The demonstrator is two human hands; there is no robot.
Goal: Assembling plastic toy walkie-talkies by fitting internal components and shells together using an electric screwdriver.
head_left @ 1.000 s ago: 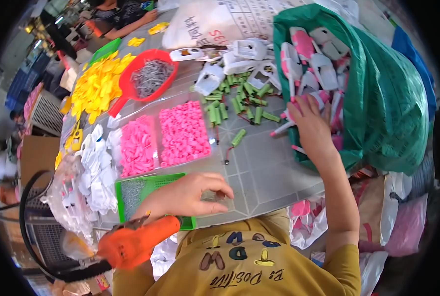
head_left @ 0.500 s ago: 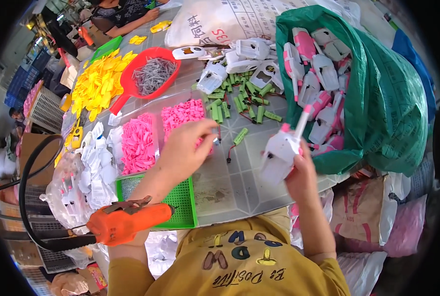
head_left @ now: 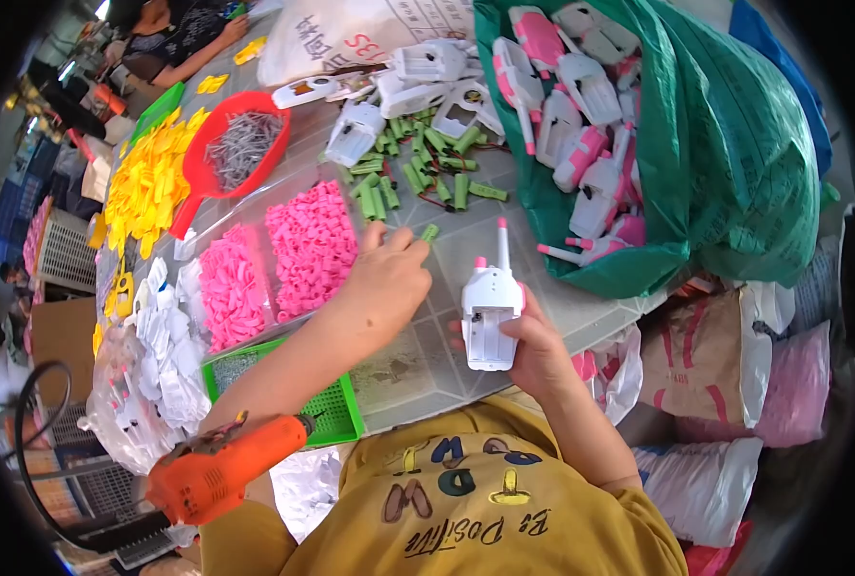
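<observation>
Holding a white and pink toy shell (head_left: 491,309) upright, the right hand (head_left: 533,350) grips it tight over the surface (head_left: 466,250), its thin pink tip pointing away. Just to the left, the left hand (head_left: 386,281) pinches a small green piece (head_left: 429,232), so the left hand is nearer to the green pile (head_left: 418,168).

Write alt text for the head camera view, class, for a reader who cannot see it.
A person's right hand holds a white and pink toy walkie-talkie shell upright over a table, while the left hand pinches a small green cylinder. Around them lie more green cylinders, pink parts, a green bag of shells and an orange power screwdriver.
</observation>
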